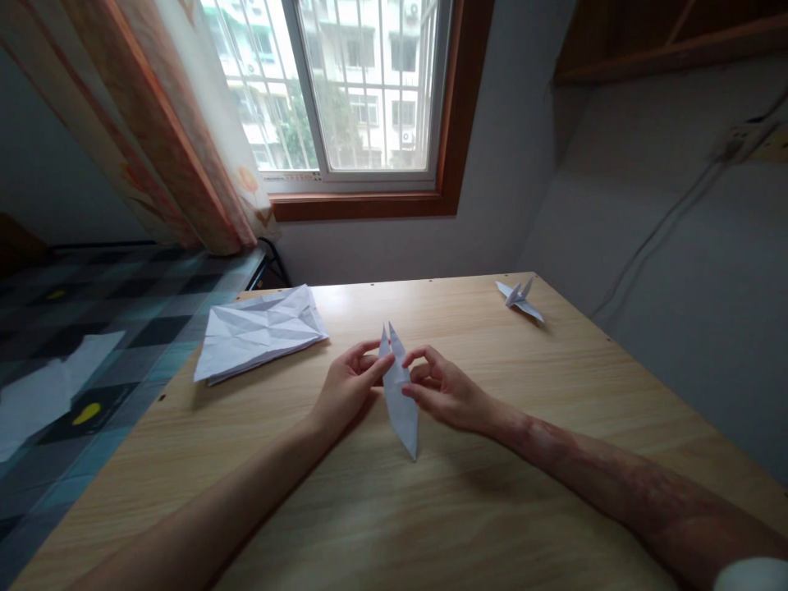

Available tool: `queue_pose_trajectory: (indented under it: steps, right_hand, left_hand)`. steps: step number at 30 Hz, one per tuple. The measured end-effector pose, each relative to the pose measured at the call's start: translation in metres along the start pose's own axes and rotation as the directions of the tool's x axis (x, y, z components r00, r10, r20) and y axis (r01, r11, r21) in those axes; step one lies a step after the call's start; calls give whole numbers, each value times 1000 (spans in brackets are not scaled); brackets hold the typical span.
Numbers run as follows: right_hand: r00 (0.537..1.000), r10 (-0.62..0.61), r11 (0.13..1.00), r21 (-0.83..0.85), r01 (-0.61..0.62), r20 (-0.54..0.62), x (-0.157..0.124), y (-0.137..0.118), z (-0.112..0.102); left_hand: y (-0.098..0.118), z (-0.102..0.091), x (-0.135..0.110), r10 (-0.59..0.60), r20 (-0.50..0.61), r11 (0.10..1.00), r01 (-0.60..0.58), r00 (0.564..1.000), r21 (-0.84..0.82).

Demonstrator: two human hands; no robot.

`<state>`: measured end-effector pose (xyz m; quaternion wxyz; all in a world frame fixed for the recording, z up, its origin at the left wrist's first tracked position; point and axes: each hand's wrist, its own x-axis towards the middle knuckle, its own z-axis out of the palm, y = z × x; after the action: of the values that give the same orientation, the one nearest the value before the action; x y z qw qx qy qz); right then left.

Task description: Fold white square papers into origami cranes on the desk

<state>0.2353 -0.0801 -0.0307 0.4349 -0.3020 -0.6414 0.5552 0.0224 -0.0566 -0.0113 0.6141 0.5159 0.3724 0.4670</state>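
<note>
A narrow, pointed piece of folded white paper (401, 402) lies on the wooden table (492, 492), its two thin tips pointing away from me. My left hand (345, 390) pinches its left edge near the middle, thumb and fingers closed on the paper. From the other side, my right hand (444, 392) pinches the right edge, fingers curled. Both hands rest on the tabletop with the paper between them.
A stack of creased white paper sheets (258, 332) lies at the table's far left. A finished paper crane (520, 299) sits at the far right corner. A bed with a checked cover (92, 328) stands left of the table; a window (345, 90) and curtain are behind.
</note>
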Motion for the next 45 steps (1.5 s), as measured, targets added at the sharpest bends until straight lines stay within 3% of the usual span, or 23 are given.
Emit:
queue_pose_trajectory:
  steps: [9,16,25,29,36,45]
  right_hand:
    - [999,-10,1000,21,10,-34,2,1,-1]
    - [998,-21,999,29,23,-60,2,1,-2]
    - [989,-122,988,-89,129,85,-3,-10,-4]
    - [980,-150,981,-101,164,132,-5,-13,-6]
    - [986,-142,976,-151,154,92,-4,-12,-7]
    - [980,-145,975,-147,164,134,-6,-17,-8]
  left_hand:
    - [0,1,-2,-16,12,1000,16,1000,6]
    - [1,0,-2,-35,106,996,27,994,80]
    - [0,-5,5,12,-116,998,-5,993,61]
    - [0,-5,6,-13,-132,1000,15,991,17]
    - [0,-5,4,13,-119,997,-4,993,73]
    - [2,-5,5,6,-136,999,0,991,47]
